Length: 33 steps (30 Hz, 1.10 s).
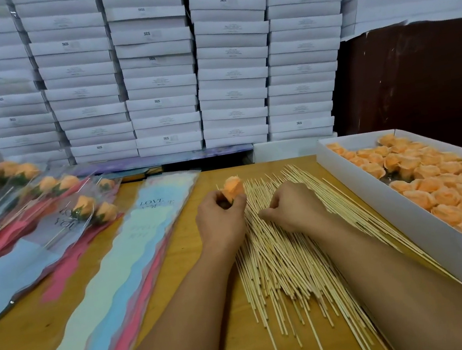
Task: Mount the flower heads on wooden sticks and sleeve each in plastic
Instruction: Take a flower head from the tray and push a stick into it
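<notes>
Left hand grips orange flower head base-down, ready for a stick. Right hand curled on wooden stick pile, prob pinching one, can't confirm. Plastic sleeves staged just left.

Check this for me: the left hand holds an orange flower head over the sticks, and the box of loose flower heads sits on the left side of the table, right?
Not quite. The left hand does hold a flower head by the sticks, but the box of loose heads sits on the right side of the table, as the head view shows.
</notes>
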Motion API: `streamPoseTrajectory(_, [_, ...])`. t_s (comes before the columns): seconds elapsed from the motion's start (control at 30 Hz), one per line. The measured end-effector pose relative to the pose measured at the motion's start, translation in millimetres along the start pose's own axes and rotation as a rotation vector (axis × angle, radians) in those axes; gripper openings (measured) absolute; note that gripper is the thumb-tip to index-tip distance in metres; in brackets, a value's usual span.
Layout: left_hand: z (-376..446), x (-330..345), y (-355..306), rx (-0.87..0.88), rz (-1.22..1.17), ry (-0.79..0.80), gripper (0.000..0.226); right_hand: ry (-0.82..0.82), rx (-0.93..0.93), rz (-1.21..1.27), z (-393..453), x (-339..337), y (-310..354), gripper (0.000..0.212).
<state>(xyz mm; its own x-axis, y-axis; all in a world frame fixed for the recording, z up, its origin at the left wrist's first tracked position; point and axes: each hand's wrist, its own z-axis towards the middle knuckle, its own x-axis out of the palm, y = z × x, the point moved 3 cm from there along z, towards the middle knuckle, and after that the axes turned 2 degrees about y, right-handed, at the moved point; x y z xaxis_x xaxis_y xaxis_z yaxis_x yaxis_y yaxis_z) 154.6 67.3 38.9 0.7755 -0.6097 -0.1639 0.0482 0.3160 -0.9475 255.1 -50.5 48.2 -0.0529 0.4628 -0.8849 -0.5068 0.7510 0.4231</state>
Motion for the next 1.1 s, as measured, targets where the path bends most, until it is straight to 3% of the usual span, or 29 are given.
streamPoseTrajectory(0.17, [2, -1, 2, -0.088, -0.107, -0.017, 0.023, -0.001, 0.021, -0.046, 3, 1, 4, 0.021])
streamPoseTrajectory(0.3, [2, 1, 2, -0.094, -0.124, -0.012, 0.024, 0.049, 0.099, 0.072, 3, -2, 0, 0.026])
streamPoseTrajectory(0.43, [1, 1, 1, -0.111, -0.158, 0.002, 0.034, 0.091, 0.168, 0.337, -1, -6, -7, 0.025])
streamPoseTrajectory(0.6, [-2, -2, -1, -0.086, -0.231, 0.033, 0.053, 0.206, 0.247, 0.873, -5, -10, -1, 0.008])
streamPoseTrajectory(0.77, [-2, 1, -5, -0.087, -0.394, 0.061, 0.042, 0.267, 0.251, 1.010, -9, -14, 3, 0.037])
streamPoseTrajectory(0.87, [-2, 0, -7, -0.139, -0.482, 0.064, 0.032, 0.251, 0.217, 0.950, -12, -15, 5, 0.022])
streamPoseTrajectory(1.1, [2, -5, -8, -0.236, -0.673, 0.049, 0.019, 0.238, 0.148, 1.013, -19, -14, 19, 0.016])
